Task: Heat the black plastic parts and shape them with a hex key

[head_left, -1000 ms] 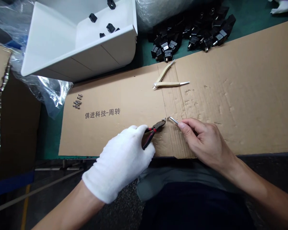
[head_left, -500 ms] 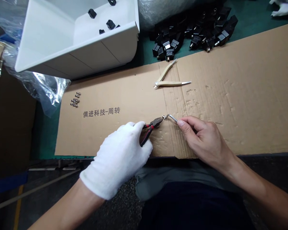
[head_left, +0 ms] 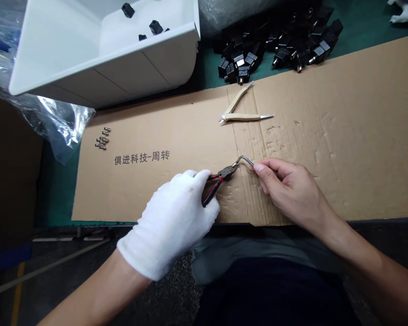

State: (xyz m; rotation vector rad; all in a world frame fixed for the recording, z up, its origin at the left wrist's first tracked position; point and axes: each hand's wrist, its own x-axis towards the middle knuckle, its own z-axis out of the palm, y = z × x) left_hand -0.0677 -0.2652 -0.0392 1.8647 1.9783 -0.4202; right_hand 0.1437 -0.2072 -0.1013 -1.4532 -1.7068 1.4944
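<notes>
My left hand (head_left: 177,215), in a white glove, is closed round the dark and red handles of pliers (head_left: 227,172). A small metal piece (head_left: 234,165) is at the jaws of the pliers. Pinched in my bare right hand (head_left: 285,185) is a bent metal hex key (head_left: 247,159), whose short end meets the small piece. Both hands are over the front part of the cardboard sheet (head_left: 197,131). Beyond them lie cutters (head_left: 243,117) with cream handles, spread apart. Several small metal cylinders (head_left: 102,139) lie at the sheet's left.
At the back left stands a white bin (head_left: 112,72) with several black parts (head_left: 155,27) inside. Many black connectors (head_left: 243,61) are heaped on the green table behind the cardboard. Clear plastic wrap (head_left: 64,131) hangs beside the bin, and a dark box side (head_left: 10,172) is at far left.
The pliers and my left hand have moved slightly right. The hex key's bent end now sits closer against the small metal piece. The camera view has shifted a little.
</notes>
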